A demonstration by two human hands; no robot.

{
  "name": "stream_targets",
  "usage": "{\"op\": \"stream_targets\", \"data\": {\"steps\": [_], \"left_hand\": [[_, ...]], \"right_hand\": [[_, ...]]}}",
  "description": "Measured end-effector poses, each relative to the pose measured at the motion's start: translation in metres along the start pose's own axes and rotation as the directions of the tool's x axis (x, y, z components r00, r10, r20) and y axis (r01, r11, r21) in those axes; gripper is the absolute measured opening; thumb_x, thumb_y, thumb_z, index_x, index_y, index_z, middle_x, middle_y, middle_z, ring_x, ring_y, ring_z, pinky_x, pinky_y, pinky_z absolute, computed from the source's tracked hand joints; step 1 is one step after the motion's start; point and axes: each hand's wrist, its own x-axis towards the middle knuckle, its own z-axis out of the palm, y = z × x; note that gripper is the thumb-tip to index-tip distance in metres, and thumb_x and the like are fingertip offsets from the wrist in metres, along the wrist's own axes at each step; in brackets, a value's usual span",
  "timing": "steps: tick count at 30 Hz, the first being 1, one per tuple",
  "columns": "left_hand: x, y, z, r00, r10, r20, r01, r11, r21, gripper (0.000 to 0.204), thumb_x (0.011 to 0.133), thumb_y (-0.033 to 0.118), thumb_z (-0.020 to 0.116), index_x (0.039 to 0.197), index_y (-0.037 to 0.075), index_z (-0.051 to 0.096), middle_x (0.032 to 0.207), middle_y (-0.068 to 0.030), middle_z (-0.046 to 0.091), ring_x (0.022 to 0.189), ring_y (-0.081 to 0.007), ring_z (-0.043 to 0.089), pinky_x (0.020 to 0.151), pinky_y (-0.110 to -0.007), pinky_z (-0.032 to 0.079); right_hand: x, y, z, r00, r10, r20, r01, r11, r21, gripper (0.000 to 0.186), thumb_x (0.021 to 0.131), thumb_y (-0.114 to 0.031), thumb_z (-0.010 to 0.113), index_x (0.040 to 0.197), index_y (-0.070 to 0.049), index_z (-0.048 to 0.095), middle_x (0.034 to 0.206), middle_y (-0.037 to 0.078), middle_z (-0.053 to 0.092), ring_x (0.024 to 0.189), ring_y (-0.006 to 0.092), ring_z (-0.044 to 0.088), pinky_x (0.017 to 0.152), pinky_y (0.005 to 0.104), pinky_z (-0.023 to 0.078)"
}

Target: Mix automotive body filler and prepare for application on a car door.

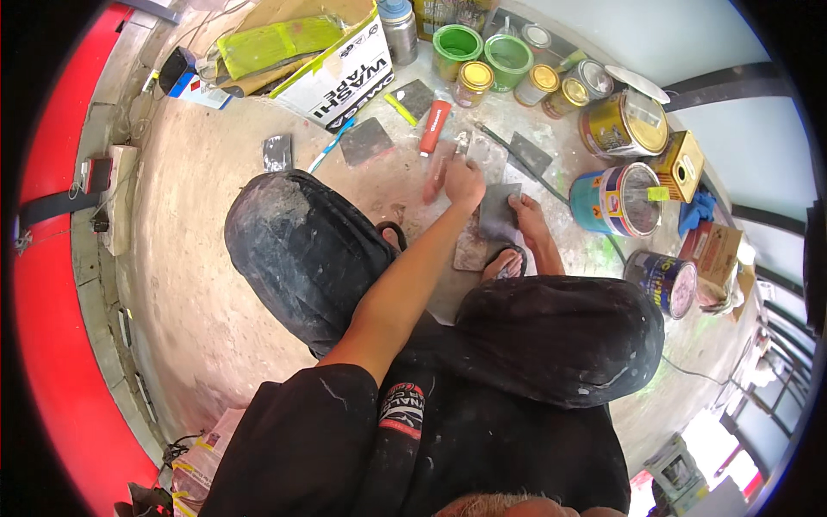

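Observation:
My right hand [536, 222] pinches the edge of a dark grey flat plate [498, 215], thumb on top, just above my sandalled foot. My left hand [466, 187] is closed, with its fingers pointing down at a smeared pale board [488, 159] on the floor. Beside those fingers is a blurred reddish flat shape [438, 172]; whether they hold it I cannot tell. A red tube [435, 127] lies just beyond. Dark square sheets [368, 142] lie farther left, next to a blue-and-white brush-like stick [332, 146]. Another dark sheet [530, 153] lies right of the board.
A white cardboard box [338, 77] with a yellow-green pad stands at the far left. Green-coated tubs [508, 57] and small gold-lidded tins [475, 79] line the back. Larger paint cans [603, 200] stand at the right, near a wall. My bent knees flank the work spot.

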Motion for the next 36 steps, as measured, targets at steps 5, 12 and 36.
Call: {"op": "stream_targets", "data": {"steps": [5, 12, 36], "left_hand": [[-0.013, -0.007, 0.013, 0.998, 0.067, 0.008, -0.067, 0.997, 0.023, 0.034, 0.091, 0.022, 0.051, 0.110, -0.003, 0.065, 0.105, -0.0278, 0.065, 0.104, -0.0416, 0.061, 0.091, -0.049, 0.048], [0.001, -0.009, 0.018, 0.974, 0.225, -0.029, -0.227, 0.965, -0.135, 0.037, 0.091, 0.024, 0.054, 0.112, -0.005, 0.065, 0.108, -0.0301, 0.065, 0.105, -0.0427, 0.061, 0.092, -0.047, 0.047], [0.059, -0.006, 0.005, 0.953, 0.134, 0.272, 0.004, 0.892, -0.452, 0.026, 0.087, 0.024, 0.062, 0.087, -0.002, 0.065, 0.074, -0.0147, 0.065, 0.069, -0.0239, 0.062, 0.065, -0.040, 0.046]], "right_hand": [[-0.008, -0.011, 0.000, 1.000, 0.001, -0.017, 0.002, 0.987, 0.163, 0.019, 0.098, -0.020, 0.058, 0.103, -0.005, 0.068, 0.088, 0.000, 0.068, 0.073, 0.0088, 0.059, 0.067, 0.0260, 0.047], [0.013, -0.014, -0.023, 0.998, -0.054, 0.013, 0.052, 0.990, 0.129, 0.018, 0.097, -0.020, 0.059, 0.101, -0.004, 0.067, 0.087, 0.002, 0.068, 0.074, 0.0104, 0.061, 0.067, 0.0276, 0.048], [0.028, -0.061, 0.020, 0.979, -0.115, 0.170, 0.072, 0.968, 0.242, 0.020, 0.098, -0.018, 0.055, 0.106, -0.003, 0.066, 0.094, 0.004, 0.068, 0.080, 0.0139, 0.064, 0.072, 0.0287, 0.051]]}}
